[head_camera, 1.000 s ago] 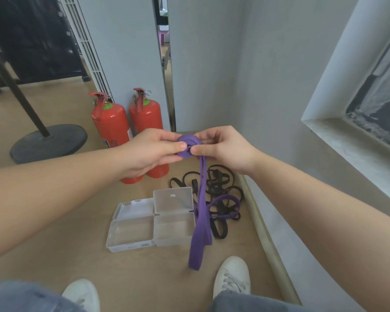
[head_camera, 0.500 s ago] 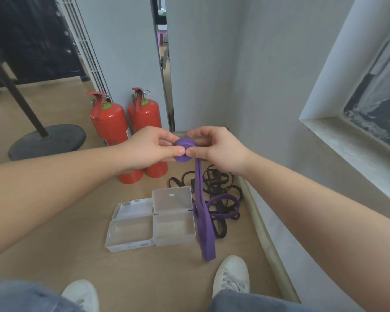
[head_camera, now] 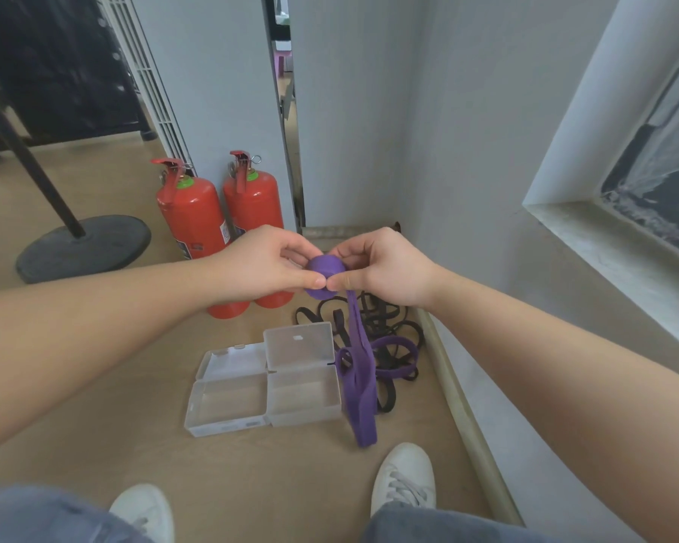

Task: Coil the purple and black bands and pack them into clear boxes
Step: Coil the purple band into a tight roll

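Note:
A purple band [head_camera: 322,273] is rolled into a small coil held in the air between both hands. My left hand [head_camera: 265,264] pinches the coil from the left and my right hand [head_camera: 385,266] pinches it from the right. The band's loose tail [head_camera: 361,389] hangs down to just above the floor. Two clear boxes lie open on the floor below, a left box [head_camera: 228,405] and a right box [head_camera: 302,389], both with nothing inside. A pile of black bands [head_camera: 385,319] and another purple band [head_camera: 398,352] lie to the right of the boxes.
Two red fire extinguishers [head_camera: 197,229] stand by the wall behind my hands. A round black stand base [head_camera: 83,246] sits at the left. A skirting board [head_camera: 463,417] and the wall run along the right. My white shoes [head_camera: 402,484] are near the bottom edge.
The coil has grown as both hands keep rolling it. The hanging tail has become shorter and swung a little to the right.

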The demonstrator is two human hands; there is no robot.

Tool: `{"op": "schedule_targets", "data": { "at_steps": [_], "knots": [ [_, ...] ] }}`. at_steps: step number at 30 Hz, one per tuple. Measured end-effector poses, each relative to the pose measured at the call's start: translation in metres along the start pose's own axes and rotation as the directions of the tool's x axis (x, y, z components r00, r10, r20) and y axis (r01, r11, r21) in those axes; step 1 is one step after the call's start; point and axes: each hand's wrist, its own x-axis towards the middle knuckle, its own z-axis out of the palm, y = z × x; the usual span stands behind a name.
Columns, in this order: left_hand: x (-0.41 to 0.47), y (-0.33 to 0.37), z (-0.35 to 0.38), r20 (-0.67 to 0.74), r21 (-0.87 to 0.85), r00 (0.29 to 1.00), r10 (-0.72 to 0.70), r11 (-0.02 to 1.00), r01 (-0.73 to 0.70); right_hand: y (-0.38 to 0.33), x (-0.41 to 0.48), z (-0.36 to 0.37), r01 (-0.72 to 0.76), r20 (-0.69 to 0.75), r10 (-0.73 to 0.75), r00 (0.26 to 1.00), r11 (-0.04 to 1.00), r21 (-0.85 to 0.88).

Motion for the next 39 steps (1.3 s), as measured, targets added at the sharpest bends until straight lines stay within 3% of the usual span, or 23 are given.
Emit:
{"op": "schedule_targets", "data": {
  "at_steps": [3,8,10,12,16,19,22,28,31,34,36,39],
  "knots": [
    [0.001,-0.002,0.0,-0.007,0.069,1.0,0.024,0.997,-0.023,0.0,0.0,0.002,-0.002,-0.038,0.003,0.999,0.999,0.032],
    [0.001,-0.01,0.008,-0.061,-0.248,0.998,-0.032,0.969,0.015,0.009,0.001,0.006,-0.039,-0.099,0.052,0.994,0.991,0.13],
    [0.002,-0.008,0.009,-0.064,-0.296,0.997,-0.041,0.955,0.021,0.011,0.0,0.007,-0.03,-0.121,0.047,0.991,0.99,0.14],
    [0.002,-0.007,0.007,-0.052,-0.23,0.997,-0.051,0.972,0.038,0.009,0.001,0.007,-0.029,-0.124,0.035,0.992,0.998,0.051],
    [0.002,-0.005,0.0,-0.072,0.186,0.996,0.055,0.982,-0.041,0.0,0.0,0.004,-0.017,-0.062,0.005,0.998,0.98,-0.197],
    [0.0,-0.002,0.0,-0.041,0.253,0.997,0.067,0.966,-0.055,-0.006,-0.002,0.003,0.006,-0.024,-0.014,1.0,0.953,-0.304],
    [0.001,-0.002,-0.003,0.013,0.303,0.997,0.07,0.95,-0.07,-0.007,-0.002,0.004,0.023,-0.017,-0.029,0.999,0.956,-0.292],
    [0.0,-0.009,-0.009,-0.053,0.014,0.998,0.025,1.0,-0.025,-0.006,-0.001,0.006,0.015,-0.114,-0.014,0.993,1.0,0.005],
    [-0.003,-0.011,-0.002,-0.044,-0.292,0.998,-0.045,0.956,0.03,0.001,0.0,0.005,-0.005,-0.074,0.019,0.997,0.983,0.185],
    [-0.003,-0.012,0.002,0.0,-0.411,0.996,-0.087,0.908,0.079,0.003,-0.001,0.005,-0.033,-0.047,0.047,0.998,0.96,0.277],
    [-0.005,-0.01,0.002,0.025,-0.348,0.995,-0.097,0.932,0.099,0.001,-0.001,0.004,-0.033,-0.047,0.044,0.998,0.979,0.201],
    [-0.005,-0.007,0.0,0.027,-0.009,0.998,-0.053,0.999,0.053,-0.003,-0.001,0.002,-0.015,0.001,0.015,1.0,0.999,-0.037]
  ]
}}
